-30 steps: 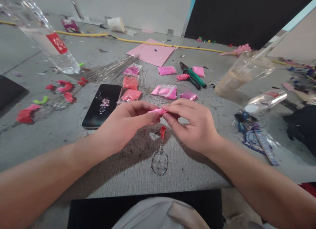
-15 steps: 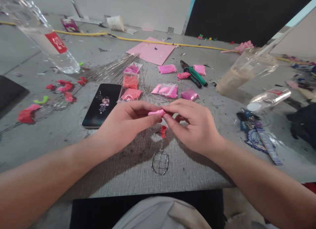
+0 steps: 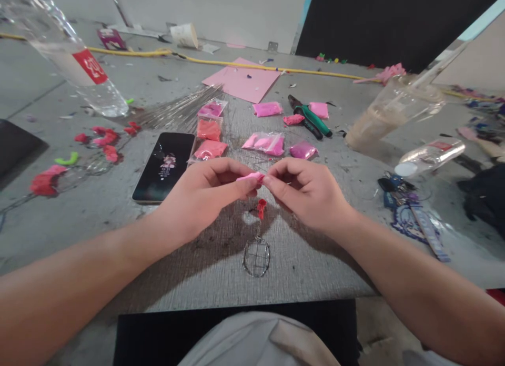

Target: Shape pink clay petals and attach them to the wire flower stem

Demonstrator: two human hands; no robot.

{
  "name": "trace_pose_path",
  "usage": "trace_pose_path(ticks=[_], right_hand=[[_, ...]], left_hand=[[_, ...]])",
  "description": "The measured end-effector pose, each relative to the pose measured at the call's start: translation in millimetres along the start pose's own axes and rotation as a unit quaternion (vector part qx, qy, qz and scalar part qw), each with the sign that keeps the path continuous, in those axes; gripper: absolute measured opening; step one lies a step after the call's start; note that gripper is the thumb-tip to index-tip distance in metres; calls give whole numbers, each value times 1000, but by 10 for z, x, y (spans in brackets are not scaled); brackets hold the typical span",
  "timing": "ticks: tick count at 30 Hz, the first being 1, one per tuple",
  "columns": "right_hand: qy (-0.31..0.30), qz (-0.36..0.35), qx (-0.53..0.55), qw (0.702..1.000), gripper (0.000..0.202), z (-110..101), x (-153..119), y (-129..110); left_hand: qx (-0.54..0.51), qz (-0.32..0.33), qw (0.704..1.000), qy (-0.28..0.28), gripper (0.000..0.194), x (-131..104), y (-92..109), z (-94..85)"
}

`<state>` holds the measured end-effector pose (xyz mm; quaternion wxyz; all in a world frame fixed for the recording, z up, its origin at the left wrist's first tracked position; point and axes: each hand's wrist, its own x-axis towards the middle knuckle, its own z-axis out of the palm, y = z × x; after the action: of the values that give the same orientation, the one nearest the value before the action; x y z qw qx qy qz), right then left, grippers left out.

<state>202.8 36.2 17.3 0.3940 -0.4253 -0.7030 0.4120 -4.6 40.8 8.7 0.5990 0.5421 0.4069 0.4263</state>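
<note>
Between my two hands is a small lump of pink modelling clay [image 3: 252, 176]. My left hand [image 3: 215, 190] pinches its left part between thumb and fingers. The fingertips of my right hand [image 3: 303, 190] are closed on its right end, which looks redder. Below them on the table lies a small red clay piece [image 3: 261, 208] by a thin wire or chain. Nearer me is an oval wire frame [image 3: 256, 258] with a grid inside. Beyond my hands lie packets of pink clay [image 3: 264, 143] and orange-red clay [image 3: 210, 151].
A phone [image 3: 163, 169] lies left of my hands. Farther back are pliers [image 3: 310, 119], a bundle of wires [image 3: 173, 111] and a pink sheet [image 3: 246, 81]. A water bottle [image 3: 90, 71], a drink cup [image 3: 390, 113], a small bottle [image 3: 432, 155] and keys [image 3: 396, 184] stand or lie around.
My right fingers have shifted slightly right and bent more, pinching the clay's right end. My left hand has barely moved.
</note>
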Motion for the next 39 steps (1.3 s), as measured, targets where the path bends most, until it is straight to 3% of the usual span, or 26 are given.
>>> trace_pose_path(ticks=[3,9,15,26,30,33,35,37,39], right_hand=[[10,2,21,1000,15,20,7,-4],[33,-11,-41,999,14,45,36,40],[41,-104,-135,984,11,45,4,52],[-31,-164,-143,976,10,-5,-7,-25],[1,-112,-97,989,12,-41,1,-19],[77,-21,5,997,14,-104,64,44],[91,18,38,995,15,-141,123,105],[79,39,38,995,20,-153,168,162],[68,34,24,997,27,-136,180,196]], left_hand=[[-1,-2,1000,3,14,-1,8,4],[-53,-29,998,-28,5,-5,-10,-15],[-54,-30,998,-34,10,16,-46,-20],[-47,-44,997,-32,11,-22,-23,9],[-44,-53,997,-18,8,-24,-36,6],[7,-61,998,-1,17,-18,-4,10],[80,-57,995,-5,20,-4,26,5],[185,-19,983,-9,24,19,42,-17],[311,49,949,-13,25,50,32,-57]])
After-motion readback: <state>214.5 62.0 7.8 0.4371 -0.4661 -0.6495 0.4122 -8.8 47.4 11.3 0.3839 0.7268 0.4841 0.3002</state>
